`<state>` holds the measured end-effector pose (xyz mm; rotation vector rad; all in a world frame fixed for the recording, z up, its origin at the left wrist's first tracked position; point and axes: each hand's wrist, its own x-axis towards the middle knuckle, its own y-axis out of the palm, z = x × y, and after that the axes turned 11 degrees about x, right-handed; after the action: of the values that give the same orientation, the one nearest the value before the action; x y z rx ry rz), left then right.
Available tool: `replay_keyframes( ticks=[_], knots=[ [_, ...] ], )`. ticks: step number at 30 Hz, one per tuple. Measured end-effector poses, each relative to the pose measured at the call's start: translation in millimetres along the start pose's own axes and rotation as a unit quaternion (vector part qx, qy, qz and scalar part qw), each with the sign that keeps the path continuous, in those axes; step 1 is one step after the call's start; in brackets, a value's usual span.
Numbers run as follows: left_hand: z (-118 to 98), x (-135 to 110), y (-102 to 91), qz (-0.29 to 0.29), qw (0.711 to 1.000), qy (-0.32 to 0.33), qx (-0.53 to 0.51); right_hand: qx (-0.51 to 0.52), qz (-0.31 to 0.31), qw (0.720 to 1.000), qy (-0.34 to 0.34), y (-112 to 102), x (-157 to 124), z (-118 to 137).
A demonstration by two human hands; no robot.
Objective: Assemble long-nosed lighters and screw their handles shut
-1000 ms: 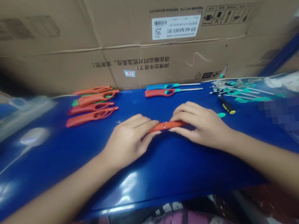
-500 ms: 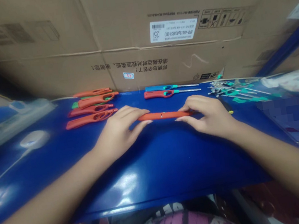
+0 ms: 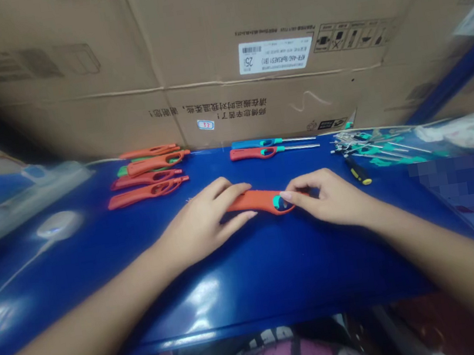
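Observation:
An orange lighter body (image 3: pixel 258 201) with a teal trigger lies flat on the blue table (image 3: pixel 259 263) between my hands. My left hand (image 3: pixel 206 223) grips its left end with thumb and fingers closed on it. My right hand (image 3: pixel 333 196) pinches its right end at the teal trigger. Both hands rest on the table at the middle.
Several orange lighter shells (image 3: pixel 148 179) lie at the back left. Two finished lighters (image 3: pixel 272 145) with metal tubes lie behind my hands. Teal parts and metal rods (image 3: pixel 375 148) and a yellow-black screwdriver (image 3: pixel 358 171) sit at the right. A cardboard box wall (image 3: pixel 219 55) stands behind. A white device (image 3: pixel 59 223) rests at left.
The lighter body was on its edge and a little further back; now it lies on its side, nearer to me, showing the teal trigger. Both hands came with it.

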<state>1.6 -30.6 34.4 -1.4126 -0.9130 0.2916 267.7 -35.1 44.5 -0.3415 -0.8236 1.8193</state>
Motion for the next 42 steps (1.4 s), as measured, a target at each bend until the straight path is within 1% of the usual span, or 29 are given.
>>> replay_keyframes(
  ticks=[1, 3, 5, 7, 9, 11, 13, 17, 22, 23, 24, 26, 29, 31, 33, 37, 42],
  knots=[
    [1.1, -0.3, 1.0, 0.007, 1.0, 0.013, 0.019, 0.003, 0.01, 1.0, 0.008, 0.5, -0.4, 1.4],
    [2.3, -0.9, 2.3, 0.008, 0.998, 0.032, 0.047, 0.003, 0.019, 1.0, -0.01, 1.7, -1.3, 3.5],
    [2.2, -1.3, 2.8, 0.001, 0.998, 0.039, 0.058, -0.005, 0.012, 0.998, -0.069, 3.6, -2.7, 4.6],
    [1.4, -1.4, 2.9, -0.001, 0.997, 0.039, 0.06, -0.033, -0.008, 0.989, -0.145, 6.5, -4.5, 4.8],
    [0.7, -1.4, 3.3, 0.002, 0.998, 0.038, 0.056, -0.086, -0.03, 0.973, -0.212, 9.8, -6.2, 4.3],
    [0.1, -1.6, 4.5, 0.004, 0.998, 0.038, 0.042, -0.136, -0.044, 0.956, -0.255, 13.0, -7.3, 3.4],
    [-0.5, -2.0, 6.3, 0.007, 0.999, 0.042, 0.022, -0.166, -0.049, 0.944, -0.281, 15.5, -7.8, 2.3],
    [-3.0, -3.4, 10.4, 0.018, 0.999, 0.048, -0.013, -0.195, -0.057, 0.927, -0.314, 18.3, -8.4, -0.4],
    [-7.3, -4.8, 12.9, 0.035, 0.996, 0.05, -0.063, -0.227, -0.093, 0.897, -0.367, 19.4, -10.9, -1.7],
    [-7.8, -4.7, 12.8, 0.038, 0.996, 0.05, -0.068, -0.227, -0.094, 0.894, -0.373, 19.6, -11.0, -1.7],
    [-8.0, -4.4, 12.4, 0.038, 0.996, 0.049, -0.07, -0.224, -0.093, 0.895, -0.374, 19.8, -10.8, -1.7],
    [-7.3, -3.4, 10.9, 0.036, 0.996, 0.047, -0.072, -0.208, -0.085, 0.906, -0.358, 19.8, -9.3, -1.7],
    [-3.0, -1.6, 7.5, 0.034, 0.996, 0.04, -0.067, -0.178, -0.077, 0.931, -0.311, 17.5, -6.0, -2.0],
    [1.3, -0.4, 5.3, 0.031, 0.997, 0.029, -0.063, -0.173, -0.077, 0.94, -0.282, 13.2, -4.0, -2.2],
    [5.4, 0.9, 3.7, 0.021, 0.998, 0.015, -0.064, -0.185, -0.087, 0.943, -0.262, 7.1, -2.5, -2.4],
    [9.0, 3.1, 2.2, 0.004, 0.997, 0.002, -0.081, -0.223, -0.11, 0.94, -0.233, -4.4, -0.2, -3.6],
    [7.1, 3.2, -0.2, -0.001, 0.996, -0.004, -0.093, -0.244, -0.091, 0.938, -0.228, -6.7, 1.8, -5.2]
  ],
)
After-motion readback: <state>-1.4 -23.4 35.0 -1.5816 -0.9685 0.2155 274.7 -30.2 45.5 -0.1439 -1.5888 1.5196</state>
